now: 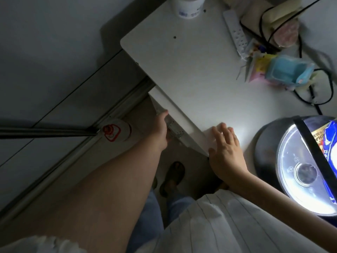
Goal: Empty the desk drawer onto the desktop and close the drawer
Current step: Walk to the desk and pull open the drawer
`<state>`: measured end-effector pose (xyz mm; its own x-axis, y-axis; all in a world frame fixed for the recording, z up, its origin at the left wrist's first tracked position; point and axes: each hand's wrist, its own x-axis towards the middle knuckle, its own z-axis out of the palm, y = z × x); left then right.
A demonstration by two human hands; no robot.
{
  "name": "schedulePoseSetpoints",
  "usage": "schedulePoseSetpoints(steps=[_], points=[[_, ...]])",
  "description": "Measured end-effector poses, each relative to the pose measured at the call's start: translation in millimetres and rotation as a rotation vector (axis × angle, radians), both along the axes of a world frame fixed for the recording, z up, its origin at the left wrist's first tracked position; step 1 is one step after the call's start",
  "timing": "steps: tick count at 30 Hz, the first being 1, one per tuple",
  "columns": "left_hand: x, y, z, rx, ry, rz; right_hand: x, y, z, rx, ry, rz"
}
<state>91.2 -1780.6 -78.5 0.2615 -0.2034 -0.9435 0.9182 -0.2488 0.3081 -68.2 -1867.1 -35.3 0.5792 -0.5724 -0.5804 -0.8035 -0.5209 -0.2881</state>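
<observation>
Drawer [165, 111] sits just under the front edge of the white tabletop [191, 70], only slightly proud of it as far as I can judge; I see its pale front strip and a small glimpse of something light inside, near my left wrist. I count one drawer. What it holds I cannot count from here, the opening is mostly hidden.

My left hand [161, 127] reaches under the tabletop edge with the fingers curled out of sight against the drawer front; it seems to be gripping the front lip, though whether it is truly clenched I cannot tell. My right hand [226, 152] lies flat and released on the tabletop corner, fingers spread, holding nothing, likely bracing.

I expect the drawer to be a stiff, light panel box that slides on runners; the smooth front could be slippery, so I would hook fingers under the lower lip near the middle and pull straight, so it does not bind.

On the tabletop I count one white power strip [235, 31], one blue packet [288, 70], one white cup [187, 8] and one dark pot with a glass lid [302, 168], well apart from the drawer.
</observation>
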Motion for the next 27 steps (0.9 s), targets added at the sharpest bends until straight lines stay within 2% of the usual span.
schedulePoseSetpoints(steps=[9, 18, 27], points=[[-8, 7, -20, -0.103, -0.011, 0.099, 0, 2, -2, -0.018, 0.007, -0.011], [-10, 30, -30, -0.027, -0.128, -0.129, 0, 7, -1, -0.012, -0.005, -0.015], [-12, 55, -27, 0.05, -0.134, -0.12, -2, 11, -2, -0.016, -0.011, -0.036]])
